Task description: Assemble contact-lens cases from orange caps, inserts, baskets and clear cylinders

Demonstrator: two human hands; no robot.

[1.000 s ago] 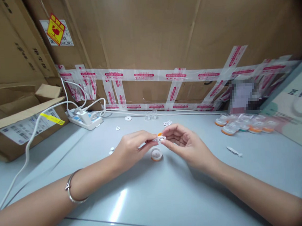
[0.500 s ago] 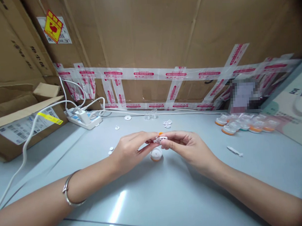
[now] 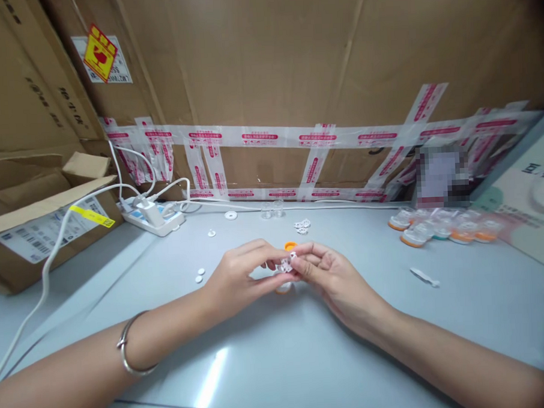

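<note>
Just above the table, my left hand [image 3: 239, 271] and my right hand [image 3: 331, 273] meet fingertip to fingertip. Both are closed in a pinch on a small white piece with dark openings or spots [image 3: 285, 265]; whether it is one part or two I cannot tell. Below the fingers stands a small round container with an orange base [image 3: 283, 289], mostly covered by my left thumb. An orange ring [image 3: 290, 246] lies right behind the fingertips. Farther back are several similar white lacy pieces [image 3: 302, 225].
Two clear cups [image 3: 272, 210] stand at the back, left of them a white disc [image 3: 230, 215] and a small white knob [image 3: 211, 233]. Two white caps [image 3: 200, 275] lie by my left wrist. On the right are tweezers [image 3: 423, 277] and several capped containers [image 3: 462, 229]. A power strip [image 3: 164, 224] sits back left.
My hands have tilted the white piece and lowered it slightly, covering more of the round container. The orange ring behind the fingers now shows more fully.
</note>
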